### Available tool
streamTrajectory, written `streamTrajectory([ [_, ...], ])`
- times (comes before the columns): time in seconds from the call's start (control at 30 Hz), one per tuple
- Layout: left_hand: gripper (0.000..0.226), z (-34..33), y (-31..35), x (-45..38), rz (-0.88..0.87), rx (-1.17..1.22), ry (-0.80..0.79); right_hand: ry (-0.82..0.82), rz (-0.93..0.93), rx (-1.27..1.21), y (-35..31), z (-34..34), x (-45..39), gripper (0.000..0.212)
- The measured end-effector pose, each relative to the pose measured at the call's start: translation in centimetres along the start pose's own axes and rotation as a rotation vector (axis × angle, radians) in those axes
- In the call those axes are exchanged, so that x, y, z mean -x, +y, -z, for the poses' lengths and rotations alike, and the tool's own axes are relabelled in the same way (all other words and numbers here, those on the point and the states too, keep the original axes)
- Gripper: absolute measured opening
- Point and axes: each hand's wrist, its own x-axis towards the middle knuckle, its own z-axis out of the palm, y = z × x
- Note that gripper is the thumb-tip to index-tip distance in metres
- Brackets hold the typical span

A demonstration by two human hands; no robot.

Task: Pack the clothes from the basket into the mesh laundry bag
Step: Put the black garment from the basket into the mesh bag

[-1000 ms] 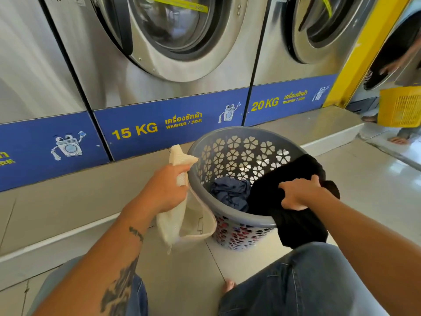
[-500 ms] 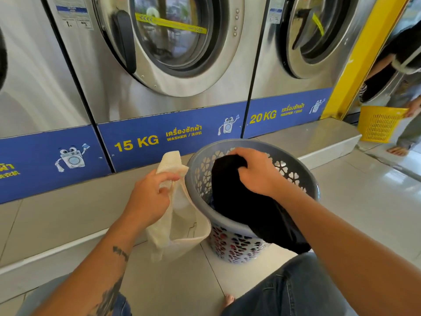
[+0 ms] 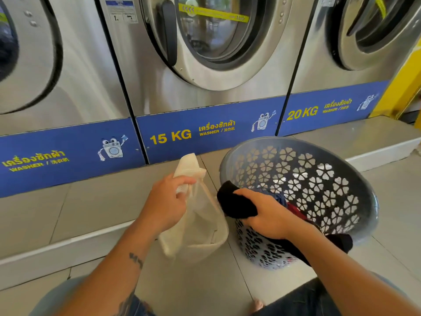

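Observation:
A grey plastic basket (image 3: 355, 179) with flower-shaped holes stands on the floor at the right, tilted toward me. Blue and red clothes (image 3: 293, 207) lie inside it. My right hand (image 3: 268, 215) grips a black garment (image 3: 237, 204) at the basket's near-left rim; its tail hangs over the rim under my forearm. My left hand (image 3: 168, 204) holds the cream mesh laundry bag (image 3: 200, 226) by its top edge, just left of the basket, with its mouth hanging open. The black garment's bunched end sits right beside the bag's mouth.
A row of steel washing machines (image 3: 205, 65) with blue 15 KG and 20 KG bands stands on a raised tiled step (image 3: 68, 215) ahead. My knees in jeans (image 3: 303, 299) are at the bottom. A yellow post (image 3: 401, 92) rises at the far right.
My right hand has carried the black garment leftward from over the basket's middle to its left rim, close to the bag. The view has shifted right, and the yellow basket and other person are gone.

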Motion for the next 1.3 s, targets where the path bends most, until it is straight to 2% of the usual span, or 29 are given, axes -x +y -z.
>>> streamTrajectory([
  [0.13, 0.046, 0.1, 0.3, -0.1, 0.007, -0.019, 0.003, 0.257, 0.044, 0.017, 0.0, 0.6, -0.2, 0.061],
  [0.27, 0.045, 0.5, 0.9, -0.3, 0.016, 0.041, 0.007, 0.536, 0.126, -0.254, -3.1, 1.9, 0.3, 0.051],
  [0.33, 0.045, 0.8, 1.4, -0.4, 0.031, 0.091, 0.010, 0.637, 0.163, -0.439, -5.3, 1.8, 0.6, 0.040],
  [0.4, 0.044, 1.2, 1.7, -0.4, 0.058, 0.163, 0.029, 0.686, 0.176, -0.504, -6.8, 0.8, 0.5, 0.039],
  [0.47, 0.046, 1.7, 2.0, -0.1, 0.083, 0.247, 0.039, 0.569, 0.187, -0.378, -7.6, -0.8, 0.1, 0.040],
  [0.57, 0.050, 2.2, 1.9, 0.4, 0.079, 0.310, 0.035, 0.233, 0.222, 0.104, -7.6, -3.7, -1.1, 0.041],
  [0.67, 0.050, 2.5, 1.6, 0.8, 0.116, 0.261, 0.028, 0.056, 0.302, 0.595, -7.2, -5.2, -1.9, 0.052],
  [0.73, 0.049, 2.7, 1.3, 1.0, 0.134, 0.257, 0.023, -0.035, 0.314, 0.717, -7.1, -4.9, -2.1, 0.062],
  [0.8, 0.049, 2.8, 1.3, 1.0, 0.144, 0.260, 0.023, -0.068, 0.337, 0.668, -7.2, -3.9, -1.8, 0.068],
  [0.9, 0.048, 2.9, 1.1, 0.7, 0.157, 0.270, 0.030, 0.077, 0.357, 0.617, -7.0, -1.9, -1.1, 0.084],
  [0.97, 0.047, 2.8, 1.2, 0.5, 0.156, 0.293, 0.028, 0.144, 0.204, 0.666, -6.3, -0.9, -0.8, 0.103],
  [1.03, 0.046, 2.6, 1.5, 0.4, 0.153, 0.300, 0.027, 0.052, 0.000, 0.625, -5.2, -0.4, -0.9, 0.111],
  [1.1, 0.046, 2.3, 2.0, 0.2, 0.138, 0.285, 0.024, -0.002, -0.058, 0.531, -4.0, -0.7, -1.5, 0.098],
  [1.2, 0.046, 1.9, 2.6, 0.2, 0.131, 0.265, 0.020, 0.098, -0.010, 0.511, -3.6, -1.1, -2.0, 0.074],
  [1.3, 0.048, 1.7, 2.4, 0.3, 0.138, 0.233, 0.002, 0.180, 0.000, 0.470, -4.0, -0.8, -1.9, 0.062],
])
